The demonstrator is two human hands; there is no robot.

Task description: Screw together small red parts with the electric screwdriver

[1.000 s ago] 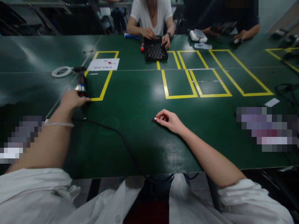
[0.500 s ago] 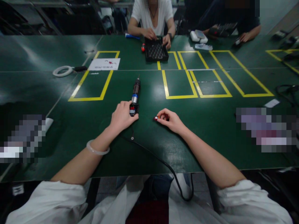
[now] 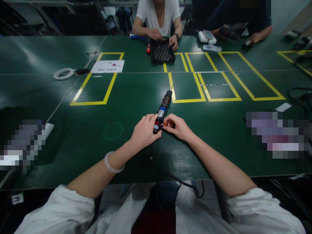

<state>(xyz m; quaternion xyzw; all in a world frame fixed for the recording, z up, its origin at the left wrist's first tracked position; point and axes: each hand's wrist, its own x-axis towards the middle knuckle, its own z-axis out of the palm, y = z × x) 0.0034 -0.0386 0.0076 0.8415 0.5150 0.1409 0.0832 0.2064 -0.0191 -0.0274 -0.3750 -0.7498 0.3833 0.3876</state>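
My left hand (image 3: pixel 144 131) grips the near end of a black corded tool (image 3: pixel 162 109) with a silver and blue band; the tool lies on the green table (image 3: pixel 136 97), tip pointing away. My right hand (image 3: pixel 177 126) pinches a small red and white part (image 3: pixel 165 124) right against the tool's near end. The tool's black cable (image 3: pixel 170 174) trails back over the table's front edge. A pale bangle is on my left wrist.
Yellow tape rectangles (image 3: pixel 187 87) mark the table. A white tape roll (image 3: pixel 61 73) and a paper sheet (image 3: pixel 107 66) lie at the far left. Across the table a person (image 3: pixel 158 19) handles a black tray (image 3: pixel 162 52); another person's arms (image 3: pixel 253 34) rest at the far right.
My left hand has carried the tool from the left yellow rectangle across to the table's middle, up against my right hand, which stayed put pinching the small part.
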